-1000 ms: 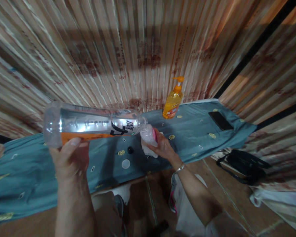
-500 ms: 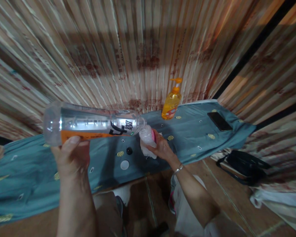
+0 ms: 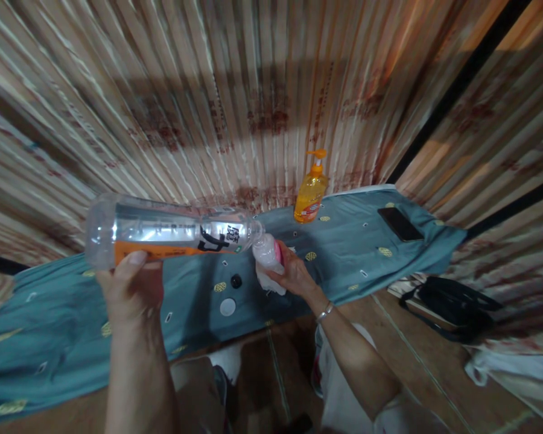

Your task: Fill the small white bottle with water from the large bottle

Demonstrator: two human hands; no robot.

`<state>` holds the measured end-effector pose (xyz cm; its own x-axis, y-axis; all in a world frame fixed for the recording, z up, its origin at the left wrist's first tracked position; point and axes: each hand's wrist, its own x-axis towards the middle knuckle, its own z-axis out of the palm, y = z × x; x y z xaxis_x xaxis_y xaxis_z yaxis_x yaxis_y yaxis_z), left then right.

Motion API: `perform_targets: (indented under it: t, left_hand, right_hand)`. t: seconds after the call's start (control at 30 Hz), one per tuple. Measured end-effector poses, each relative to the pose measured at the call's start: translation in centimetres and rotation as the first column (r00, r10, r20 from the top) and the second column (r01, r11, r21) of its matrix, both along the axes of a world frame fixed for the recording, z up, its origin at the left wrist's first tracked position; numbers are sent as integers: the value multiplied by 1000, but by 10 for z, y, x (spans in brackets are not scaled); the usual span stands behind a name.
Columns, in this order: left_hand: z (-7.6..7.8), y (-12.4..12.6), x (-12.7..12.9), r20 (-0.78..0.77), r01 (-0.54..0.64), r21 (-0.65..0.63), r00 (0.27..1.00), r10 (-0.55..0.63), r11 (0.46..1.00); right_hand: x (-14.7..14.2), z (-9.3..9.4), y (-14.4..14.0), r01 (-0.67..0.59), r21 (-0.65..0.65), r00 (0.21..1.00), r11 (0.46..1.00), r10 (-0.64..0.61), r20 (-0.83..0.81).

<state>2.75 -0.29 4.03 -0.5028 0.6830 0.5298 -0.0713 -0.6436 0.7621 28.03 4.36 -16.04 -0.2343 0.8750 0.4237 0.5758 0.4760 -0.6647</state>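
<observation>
pleated curtain (image 3: 271, 90) hangs behind the teal cloth (image 3: 339, 244). my left hand (image 3: 133, 280) is clasped round the base end of a big clear bottle (image 3: 163, 232), tipped nearly level above the cloth; my right hand (image 3: 296, 271) is curled round a small pink-labelled bottle (image 3: 266, 252) at its neck. i'd call this step pouring, though i can't see any flow or whether the mouths touch. next calls for steady wrists and aligned openings. a black cap (image 3: 236, 281) lies nearby.

Left of centre, your left hand (image 3: 133, 286) covers part of the large bottle (image 3: 163, 228). Just below centre, your right hand (image 3: 297, 274) hides part of the small bottle (image 3: 266, 252). Fine print on pump bottle (image 3: 310, 196), right of centre: too small.
</observation>
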Motion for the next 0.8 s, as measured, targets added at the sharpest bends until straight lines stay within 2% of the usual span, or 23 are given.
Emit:
perform_targets:
  t: [0.33, 0.57, 0.8]
  left_hand:
    - [-2, 5, -4, 29, 0, 17, 1000, 0, 1000]
    - [4, 5, -1, 60, 26, 52, 998, -29, 998]
    - [6, 8, -3, 34, 28, 48, 999, -29, 998]
  right_hand:
    - [1, 2, 1, -7, -31, 1000, 999, 7, -12]
    - [1, -2, 2, 1, 22, 1000, 1000, -1, 0]
    - [2, -1, 3, -10, -11, 1000, 1000, 10, -2]
